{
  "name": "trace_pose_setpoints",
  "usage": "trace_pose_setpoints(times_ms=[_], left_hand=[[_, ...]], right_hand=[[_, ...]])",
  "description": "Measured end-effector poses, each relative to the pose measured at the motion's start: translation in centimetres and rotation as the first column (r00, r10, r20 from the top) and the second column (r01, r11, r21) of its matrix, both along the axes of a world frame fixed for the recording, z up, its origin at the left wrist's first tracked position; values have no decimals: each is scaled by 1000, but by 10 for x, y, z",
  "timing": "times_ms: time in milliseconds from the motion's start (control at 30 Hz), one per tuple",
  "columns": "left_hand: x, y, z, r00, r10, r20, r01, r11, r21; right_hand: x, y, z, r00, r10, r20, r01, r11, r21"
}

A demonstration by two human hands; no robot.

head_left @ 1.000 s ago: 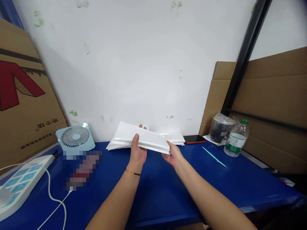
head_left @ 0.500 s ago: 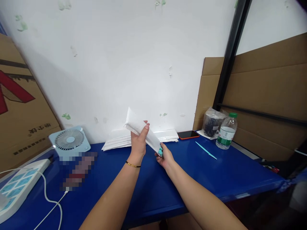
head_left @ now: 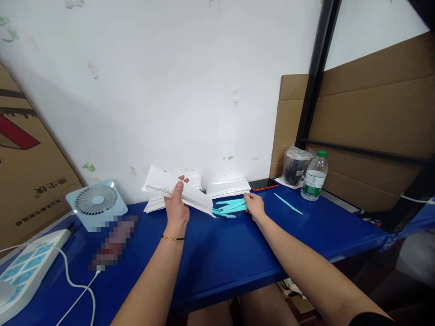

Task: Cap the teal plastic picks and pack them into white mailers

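Note:
My left hand (head_left: 176, 206) grips a white padded mailer (head_left: 176, 190), held tilted above the blue table (head_left: 217, 253) with its lower end pointing right. Several thin teal plastic sticks (head_left: 231, 207) lie in a loose heap on the table just beyond that end. My right hand (head_left: 254, 206) rests on the table at the right edge of the heap, fingers curled and touching the sticks. A stack of white mailers (head_left: 227, 186) lies against the wall behind the heap.
A single teal stick (head_left: 288, 203) lies to the right, near a phone (head_left: 264, 184), a clear bag of dark items (head_left: 295, 166) and a water bottle (head_left: 314, 175). A small fan (head_left: 97, 203) and power strip (head_left: 23, 267) stand left. Cardboard sheets lean at both sides.
The teal sticks have come out of the mailer onto the table. My right hand left the mailer's lower end and moved right to the heap. My left hand shifted left with the mailer.

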State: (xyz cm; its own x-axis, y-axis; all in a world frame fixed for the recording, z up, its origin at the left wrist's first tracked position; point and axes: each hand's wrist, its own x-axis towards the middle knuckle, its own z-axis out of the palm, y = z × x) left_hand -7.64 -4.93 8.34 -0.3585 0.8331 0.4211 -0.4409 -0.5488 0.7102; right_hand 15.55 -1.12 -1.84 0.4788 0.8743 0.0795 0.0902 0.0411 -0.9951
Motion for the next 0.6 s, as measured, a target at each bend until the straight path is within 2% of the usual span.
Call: trace_pose_setpoints(times_ms=[100, 200, 400, 433, 500, 600], left_hand=[[0, -2, 1, 999, 1, -46, -1, 1000, -3], [2, -8, 9, 993, -10, -121, 16, 999, 44], [-4, -21, 35, 936, 10, -352, 50, 986, 160], [-6, -22, 38, 908, 13, -419, 59, 985, 160], [-11, -19, 39, 803, 14, -595, 80, 988, 130], [-18, -10, 26, 555, 41, -831, 86, 991, 106]], right_hand=[[6, -1, -2, 973, -39, 228, 33, 999, 31], [2, 0, -5, 914, -53, 402, 34, 998, 53], [-6, 0, -9, 811, -37, 585, 18, 999, 38], [-6, -1, -9, 796, -34, 604, 17, 999, 34], [-7, -1, -10, 772, -22, 635, 13, 1000, 19], [-7, -2, -10, 751, 4, 660, 4, 1000, -11]])
